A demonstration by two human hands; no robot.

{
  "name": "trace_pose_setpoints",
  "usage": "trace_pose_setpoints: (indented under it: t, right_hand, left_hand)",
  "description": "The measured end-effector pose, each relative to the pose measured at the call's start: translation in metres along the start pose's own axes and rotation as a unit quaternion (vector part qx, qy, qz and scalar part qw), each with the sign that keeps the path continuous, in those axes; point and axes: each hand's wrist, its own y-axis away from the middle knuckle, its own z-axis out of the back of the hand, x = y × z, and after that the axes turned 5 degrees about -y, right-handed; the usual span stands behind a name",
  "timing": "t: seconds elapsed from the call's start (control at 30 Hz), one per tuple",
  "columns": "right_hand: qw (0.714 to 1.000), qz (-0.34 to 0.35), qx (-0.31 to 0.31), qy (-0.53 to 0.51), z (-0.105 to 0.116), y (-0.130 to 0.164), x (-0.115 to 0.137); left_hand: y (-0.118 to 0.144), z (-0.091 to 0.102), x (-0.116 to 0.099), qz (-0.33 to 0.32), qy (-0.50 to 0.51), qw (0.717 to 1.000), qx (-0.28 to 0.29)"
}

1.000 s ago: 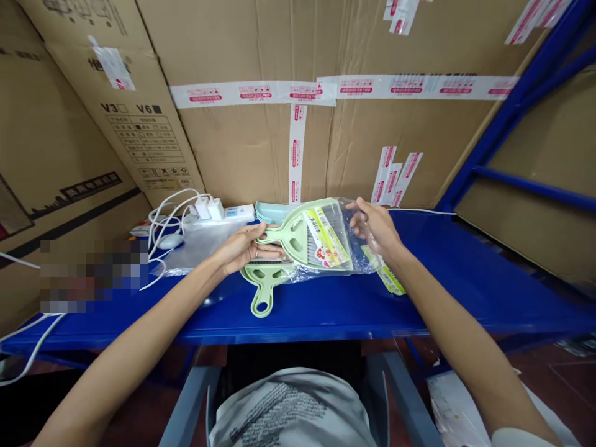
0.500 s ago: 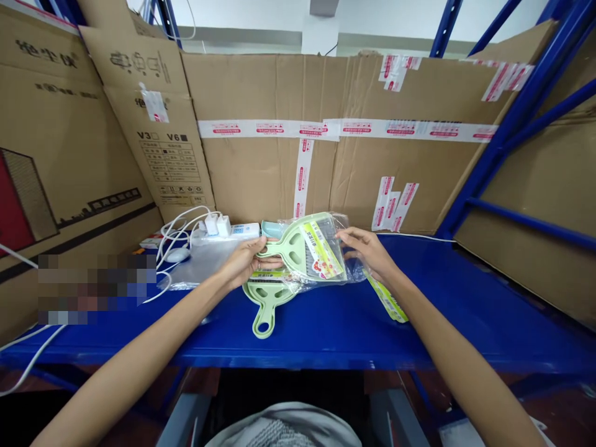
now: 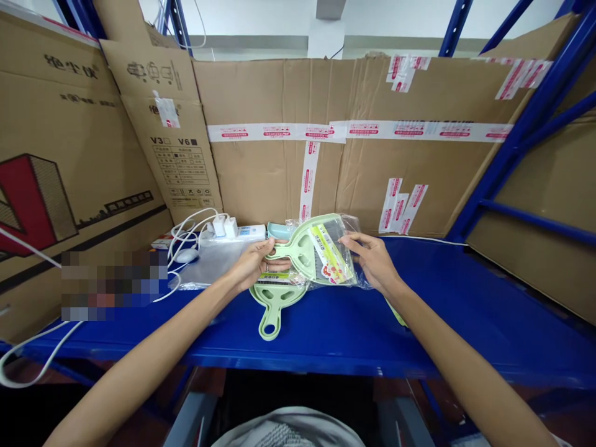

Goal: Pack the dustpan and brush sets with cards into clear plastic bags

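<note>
My left hand is closed on the handle of a light green dustpan and brush set, held above the table. A clear plastic bag covers its wide end, with a yellow-green printed label over the brush bristles. At the bag's right edge, my right hand pinches the film between thumb and fingers. Below lies a second light green dustpan set, handle towards me, its top partly hidden by the held one. Another label card shows only in part under my right forearm.
Behind the hands lie a pale blue dustpan, flat clear bags and a white power strip with plugs and tangled cables. Cardboard walls enclose the blue table at the back and left. A blue rack post stands right.
The view has shifted slightly, so everything sits a little further right. Both hands keep their hold on the dustpan set and bag. My right forearm now covers more of the label card.
</note>
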Motion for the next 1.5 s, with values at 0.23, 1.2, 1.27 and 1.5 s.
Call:
trace_pose_setpoints:
  t: [0.23,1.2,1.27,1.5]
  right_hand:
    - [0.981,-0.036,0.181,0.057,0.017,0.000,0.014]
    - [0.998,-0.048,0.039,0.020,0.005,-0.001,0.003]
    - [0.998,-0.061,-0.010,0.005,0.006,-0.004,0.003]
    - [0.983,-0.183,0.013,-0.018,0.010,-0.008,0.015]
  left_hand:
    - [0.002,0.001,-0.004,0.009,-0.016,1.000,0.010]
    - [0.002,0.001,-0.005,-0.005,0.007,1.000,-0.023]
    - [0.002,0.000,-0.006,-0.001,0.005,1.000,-0.018]
    - [0.003,-0.001,-0.003,0.003,0.009,1.000,0.000]
